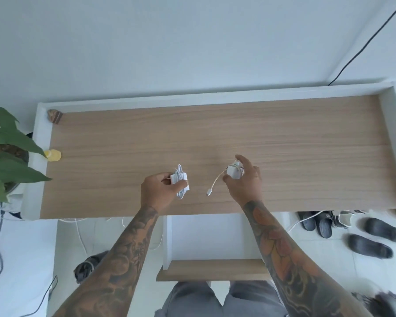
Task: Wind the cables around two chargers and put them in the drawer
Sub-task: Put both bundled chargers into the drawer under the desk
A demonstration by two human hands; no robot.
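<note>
Two white chargers sit over the wooden desk top (215, 138). My left hand (157, 191) grips the left charger (179, 177), whose white cable is wound around it with loops sticking out above and below. My right hand (245, 179) holds the right charger (233, 171) between thumb and fingers. Its cable is partly wound, and a loose end with the plug (208, 192) hangs down toward the desk. Below the desk edge, an open white drawer (212, 236) with a wooden front (212, 269) stands pulled out between my forearms.
A potted plant (7, 156) stands at the left of the desk, beside a small yellow object (53, 155). A brown object (54, 116) lies in the back left corner. Several dark slippers (366, 234) lie on the floor at right. Cables run over the floor at left.
</note>
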